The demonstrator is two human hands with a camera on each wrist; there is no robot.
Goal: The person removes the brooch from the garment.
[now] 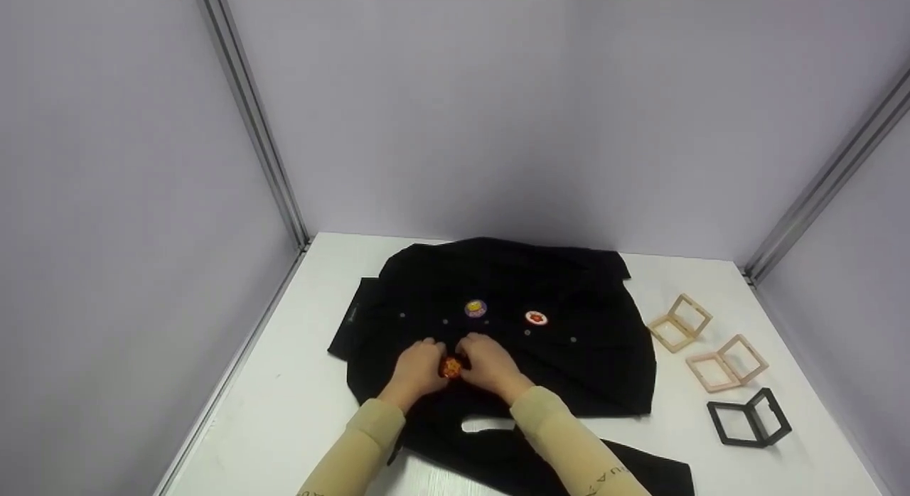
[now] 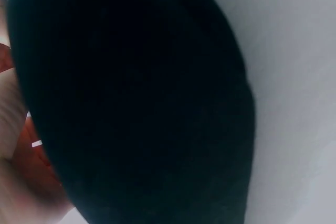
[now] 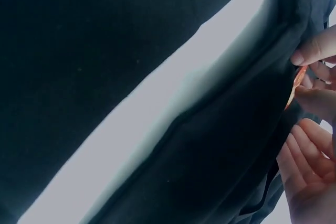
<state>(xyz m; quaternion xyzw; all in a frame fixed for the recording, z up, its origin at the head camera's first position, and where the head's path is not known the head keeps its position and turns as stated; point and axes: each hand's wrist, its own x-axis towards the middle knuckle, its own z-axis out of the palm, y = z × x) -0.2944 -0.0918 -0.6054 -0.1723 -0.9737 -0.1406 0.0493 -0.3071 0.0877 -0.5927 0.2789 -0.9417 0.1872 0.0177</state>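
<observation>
A black garment (image 1: 583, 368) with small snap buttons lies spread on the table. Between the two hands, over its lower part, is a round orange badge (image 1: 451, 367). My left hand (image 1: 418, 370) pinches the badge from the left, and my right hand (image 1: 492, 364) grips it from the right. The right wrist view shows the badge edge (image 3: 296, 87) against the black cloth, with fingertips around it; its pin is hidden. A purple-and-yellow badge (image 1: 475, 308) and a white badge with a red flower (image 1: 537, 317) are on the garment beyond the hands.
On the right of the white table (image 1: 284, 382) stand two pale open frames (image 1: 672, 334) (image 1: 713, 389) and a black open frame (image 1: 753, 440). Grey-white walls with metal corner posts enclose the back and sides. A garment sleeve (image 1: 654, 467) extends toward the front right.
</observation>
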